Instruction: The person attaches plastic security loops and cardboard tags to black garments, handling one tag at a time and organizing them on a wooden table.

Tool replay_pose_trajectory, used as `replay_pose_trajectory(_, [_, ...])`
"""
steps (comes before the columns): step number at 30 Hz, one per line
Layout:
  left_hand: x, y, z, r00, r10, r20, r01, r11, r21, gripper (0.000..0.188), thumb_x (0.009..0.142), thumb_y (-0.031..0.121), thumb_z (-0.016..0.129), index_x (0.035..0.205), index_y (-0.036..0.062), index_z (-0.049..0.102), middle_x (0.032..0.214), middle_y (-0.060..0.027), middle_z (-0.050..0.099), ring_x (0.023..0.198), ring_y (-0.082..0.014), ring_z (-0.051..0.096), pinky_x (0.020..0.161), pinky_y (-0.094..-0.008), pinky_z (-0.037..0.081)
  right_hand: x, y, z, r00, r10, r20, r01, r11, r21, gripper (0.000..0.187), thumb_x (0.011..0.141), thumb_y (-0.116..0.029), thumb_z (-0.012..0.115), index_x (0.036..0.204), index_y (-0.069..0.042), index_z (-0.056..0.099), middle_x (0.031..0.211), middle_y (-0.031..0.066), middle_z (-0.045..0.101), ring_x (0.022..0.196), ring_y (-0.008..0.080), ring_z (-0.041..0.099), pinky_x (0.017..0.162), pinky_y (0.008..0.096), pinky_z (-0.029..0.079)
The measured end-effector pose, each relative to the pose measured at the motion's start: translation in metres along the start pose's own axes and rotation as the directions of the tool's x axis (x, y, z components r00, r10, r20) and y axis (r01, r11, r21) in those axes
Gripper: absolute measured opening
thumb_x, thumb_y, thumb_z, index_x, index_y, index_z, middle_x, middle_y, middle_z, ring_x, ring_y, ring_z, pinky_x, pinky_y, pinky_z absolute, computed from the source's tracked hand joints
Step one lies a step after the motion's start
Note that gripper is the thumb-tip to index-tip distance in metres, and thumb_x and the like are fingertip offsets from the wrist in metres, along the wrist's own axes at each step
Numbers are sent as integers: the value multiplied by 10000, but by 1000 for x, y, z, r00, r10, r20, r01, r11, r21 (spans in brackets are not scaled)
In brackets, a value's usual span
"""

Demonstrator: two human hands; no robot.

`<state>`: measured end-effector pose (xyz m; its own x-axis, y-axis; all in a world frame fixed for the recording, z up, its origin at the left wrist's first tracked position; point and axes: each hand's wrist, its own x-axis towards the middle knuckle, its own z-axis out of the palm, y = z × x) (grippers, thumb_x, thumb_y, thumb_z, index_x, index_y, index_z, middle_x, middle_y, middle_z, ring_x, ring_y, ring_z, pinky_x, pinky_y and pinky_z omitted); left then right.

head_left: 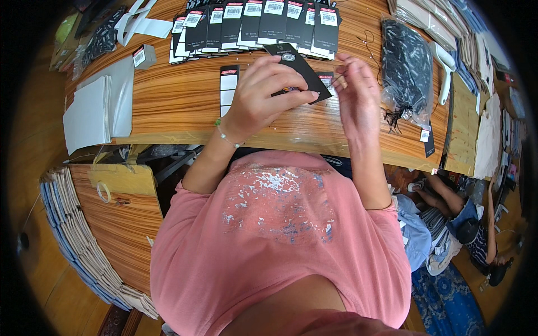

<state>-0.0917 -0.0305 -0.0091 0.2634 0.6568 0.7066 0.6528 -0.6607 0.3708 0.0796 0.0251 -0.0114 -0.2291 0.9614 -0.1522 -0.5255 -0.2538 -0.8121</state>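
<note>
My left hand grips a black hang tag above the wooden table, its fingers lying across the card. To the right of the card, my right hand is raised with thumb and fingers drawn together; what they pinch, if anything, is too small to make out. Partly hidden between the hands is a label with a red top. Beneath my left wrist lies a strip of white labels with a red and black end. Rows of black hang tags with white barcode stickers overlap just beyond my hands.
A clear bag of black cords lies to the right, beside a white handheld tool. White sheets and a small grey box are on the left. Folded garments stack at lower left. Another person is at right.
</note>
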Motion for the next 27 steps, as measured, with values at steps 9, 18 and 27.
replay_pose_trajectory(9, [-29,-5,6,812,-549,197,559,635,-534,313,743,40,652,1045,16,570,951,-51,591,873,-148,561,775,-255,452,-7,-32,9,893,-336,301,314,942,120,144,874,-78,516,997,-4,494,757,116,554,623,134,476,593,258,412])
replay_pose_trajectory(18, [-80,-56,-47,622,-759,190,711,650,269,541,652,202,730,1141,58,548,1063,-115,495,1034,-275,460,888,-341,379,-17,-41,7,897,-279,344,329,939,-97,206,813,49,517,1018,51,496,816,179,602,671,177,559,647,275,463])
replay_pose_trajectory(27, [-83,-63,-46,685,-718,124,681,691,242,574,569,171,774,1079,21,559,1014,-108,514,978,-262,492,852,-339,403,-15,-39,7,908,-187,375,237,967,-93,148,812,40,525,959,24,511,806,182,608,661,182,563,639,276,461])
